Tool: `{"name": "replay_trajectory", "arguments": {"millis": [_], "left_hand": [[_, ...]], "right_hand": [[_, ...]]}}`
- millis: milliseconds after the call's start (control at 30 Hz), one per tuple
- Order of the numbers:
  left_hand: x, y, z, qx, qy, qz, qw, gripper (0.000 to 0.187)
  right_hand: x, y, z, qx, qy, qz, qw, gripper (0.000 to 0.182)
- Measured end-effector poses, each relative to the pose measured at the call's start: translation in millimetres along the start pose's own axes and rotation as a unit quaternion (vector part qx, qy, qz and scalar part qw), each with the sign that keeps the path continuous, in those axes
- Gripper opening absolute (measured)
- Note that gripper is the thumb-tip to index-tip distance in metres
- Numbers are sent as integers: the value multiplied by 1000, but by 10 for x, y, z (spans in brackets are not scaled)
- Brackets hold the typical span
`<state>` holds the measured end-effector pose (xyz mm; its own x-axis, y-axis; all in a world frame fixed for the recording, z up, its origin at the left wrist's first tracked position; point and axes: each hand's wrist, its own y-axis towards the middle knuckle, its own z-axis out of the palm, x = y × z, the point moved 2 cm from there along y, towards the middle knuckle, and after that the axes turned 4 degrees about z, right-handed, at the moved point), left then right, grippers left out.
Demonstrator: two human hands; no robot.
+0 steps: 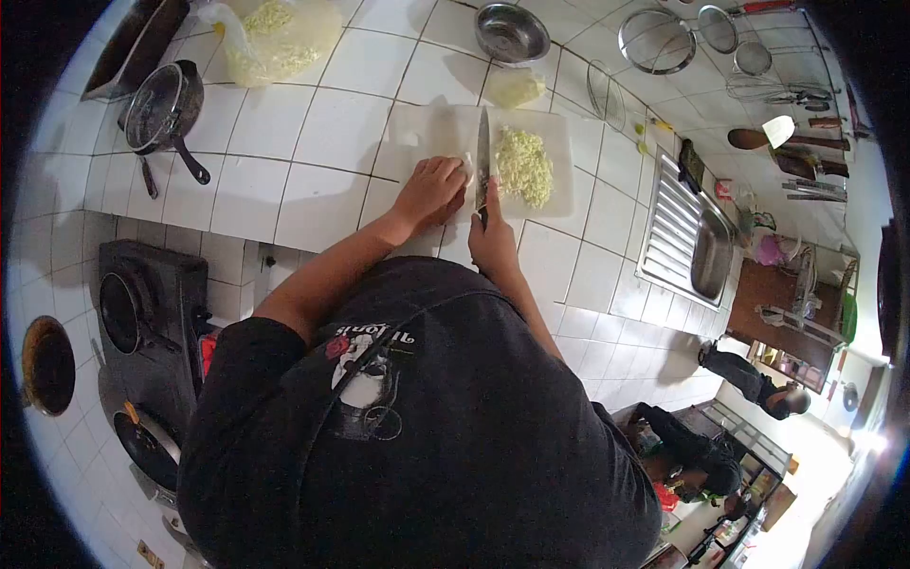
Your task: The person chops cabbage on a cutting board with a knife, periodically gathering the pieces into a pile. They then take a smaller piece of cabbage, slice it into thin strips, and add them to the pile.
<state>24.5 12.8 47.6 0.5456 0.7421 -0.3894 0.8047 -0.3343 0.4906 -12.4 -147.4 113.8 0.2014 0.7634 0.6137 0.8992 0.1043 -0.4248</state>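
Note:
A white cutting board (559, 142) lies on the tiled counter. My left hand (434, 194) is closed over a pale piece (467, 169) at the board's near edge, left of the blade. My right hand (493, 242) grips the handle of a knife (483, 142), whose blade points away from me across the board. To the right of the blade sits a pile of chopped pale green vegetable (524, 169). Just beyond the board is a larger pale green piece (515, 87).
Behind the board stands a metal bowl (512, 33). A plastic bag (284, 43) of chopped vegetable and a pan (166, 109) are at the left. On the right are a sink (709, 266) and hanging strainers (656, 41). Two people appear at the lower right.

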Motion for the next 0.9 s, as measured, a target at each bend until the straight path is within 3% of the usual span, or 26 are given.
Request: {"name": "replay_trajectory", "arguments": {"millis": [67, 133, 167, 233, 367, 533, 600, 700, 900], "left_hand": [[21, -16, -7, 14, 2, 1, 1000, 31], [-15, 4, -63, 26, 1, 2, 1000, 34], [-31, 6, -94, 30, -13, -1, 999, 33], [-33, 10, -145, 35, -26, -6, 999, 33], [-29, 6, -101, 35, -28, -1, 999, 31], [19, 4, -22, 46, 22, 10, 999, 32], [-18, 5, -111, 47, -13, 3, 999, 30], [-52, 23, -139, 30, -36, -4, 999, 28], [-66, 36, -166, 40, -43, -6, 998, 28]], "right_hand": [[-111, 31, 101, 3, -2, -8, 1000, 82], [-152, 30, 127, -51, -10, -98, 994, 81], [-194, 60, 117, -52, -10, -99, 994, 81], [-141, 86, 18, -40, -47, -18, 998, 80], [-251, 267, -98, -65, -10, -47, 997, 80], [-61, 171, -273, -43, 13, 0, 999, 78], [-21, 118, -249, -48, -26, -61, 997, 78], [45, -13, -242, -10, -54, -12, 998, 79], [93, -78, -330, 10, -130, -13, 991, 77]]}}
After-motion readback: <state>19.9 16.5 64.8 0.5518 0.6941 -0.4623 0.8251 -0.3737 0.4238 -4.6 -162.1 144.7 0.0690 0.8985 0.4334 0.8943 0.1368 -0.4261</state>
